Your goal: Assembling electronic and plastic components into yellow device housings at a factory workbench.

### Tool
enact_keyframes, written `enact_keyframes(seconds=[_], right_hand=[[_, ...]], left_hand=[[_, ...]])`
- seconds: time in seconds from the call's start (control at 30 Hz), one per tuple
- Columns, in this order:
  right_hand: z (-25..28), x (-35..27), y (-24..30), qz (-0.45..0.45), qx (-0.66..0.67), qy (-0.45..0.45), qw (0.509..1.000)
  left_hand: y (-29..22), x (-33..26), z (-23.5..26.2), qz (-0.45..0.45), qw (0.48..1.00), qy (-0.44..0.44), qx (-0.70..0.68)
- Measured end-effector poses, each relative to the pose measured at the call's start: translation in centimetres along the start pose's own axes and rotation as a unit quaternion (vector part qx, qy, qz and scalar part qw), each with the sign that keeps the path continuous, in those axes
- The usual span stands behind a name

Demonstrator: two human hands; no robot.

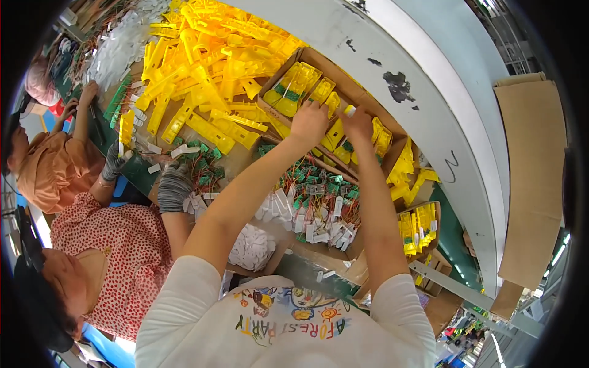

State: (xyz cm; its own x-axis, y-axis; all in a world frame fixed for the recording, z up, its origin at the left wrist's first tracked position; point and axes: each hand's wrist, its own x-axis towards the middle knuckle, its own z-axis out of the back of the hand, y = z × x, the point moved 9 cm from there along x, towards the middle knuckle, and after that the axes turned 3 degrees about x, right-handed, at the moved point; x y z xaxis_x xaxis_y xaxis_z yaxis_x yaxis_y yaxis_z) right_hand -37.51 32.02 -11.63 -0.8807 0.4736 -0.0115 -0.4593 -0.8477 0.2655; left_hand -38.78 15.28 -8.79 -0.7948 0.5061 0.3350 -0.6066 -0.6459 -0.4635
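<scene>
Both my hands reach into a long cardboard box (375,103) holding several yellow plastic housings (299,80), some with green circuit boards showing. My left hand (310,124) is at the middle of the box, its fingers curled down among the housings; what they grip is hidden. Just to its right, my right hand (358,127) has its fingers closed at a yellow housing with a white end (350,111). More yellow housings (381,136) stand in the box to the right of that hand.
A large heap of yellow housings (215,55) lies at the far left. Wired green circuit boards and white parts (313,196) are piled below my forearms. A smaller box of yellow pieces (419,228) stands at right, beside a white curved beam (423,80). A co-worker's gloved hand (174,187) works at left.
</scene>
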Motion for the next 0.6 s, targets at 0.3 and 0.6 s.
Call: enact_keyframes(seconds=[0.3, 0.6], right_hand=[[-2.8, 1.0, -2.7, -0.126, 0.221, 0.271, 0.928], [4.0, -1.8, -5.9, 0.110, 0.152, -0.152, 0.970]], left_hand=[[2.0, -0.7, -3.7, 0.060, 0.987, 0.141, -0.053], [4.2, -6.7, 7.5, 0.077, 0.961, -0.219, -0.150]])
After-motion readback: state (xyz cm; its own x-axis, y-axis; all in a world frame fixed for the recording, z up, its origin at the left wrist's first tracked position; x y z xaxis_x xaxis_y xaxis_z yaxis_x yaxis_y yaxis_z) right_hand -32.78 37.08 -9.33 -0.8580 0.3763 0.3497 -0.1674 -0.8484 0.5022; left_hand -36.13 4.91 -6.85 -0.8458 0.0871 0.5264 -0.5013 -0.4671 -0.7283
